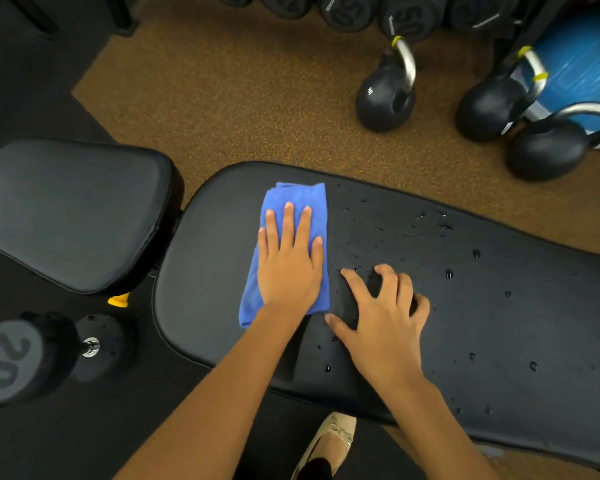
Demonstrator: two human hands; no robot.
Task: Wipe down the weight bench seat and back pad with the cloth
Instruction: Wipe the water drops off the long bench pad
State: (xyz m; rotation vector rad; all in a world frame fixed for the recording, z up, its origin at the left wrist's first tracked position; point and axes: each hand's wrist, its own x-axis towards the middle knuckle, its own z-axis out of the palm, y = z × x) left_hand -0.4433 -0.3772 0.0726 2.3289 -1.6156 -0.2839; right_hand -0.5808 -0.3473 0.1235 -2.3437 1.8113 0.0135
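I see my left hand (288, 261) pressed flat, fingers straight and slightly spread, on top of the folded blue microfibre cloth (291, 220); the palm pins it down rather than gripping it. The cloth lies on the long black vinyl back pad (499, 323), and its edges show past the fingertips and along both sides of the hand.

Just to the right of that hand, my right hand (383, 327) rests on the bare pad, fingers curled with the tips touching the vinyl and the thumb stretched towards the cloth's near corner. It holds nothing.

Further right of the right hand, and beyond its fingertips, water droplets (447, 273) bead on the pad surface. To the left of the left hand, the pad looks dull and free of drops.

Well left of the left hand, across a narrow gap, sits the shorter black vinyl seat pad (73, 209). Below it on the dark floor lies a black dumbbell marked 20 (21, 358). Far beyond the right hand, three black kettlebells with steel handles (385, 98) stand on brown speckled flooring (239, 98). Under my forearms a beige flat shoe (333, 441) shows.
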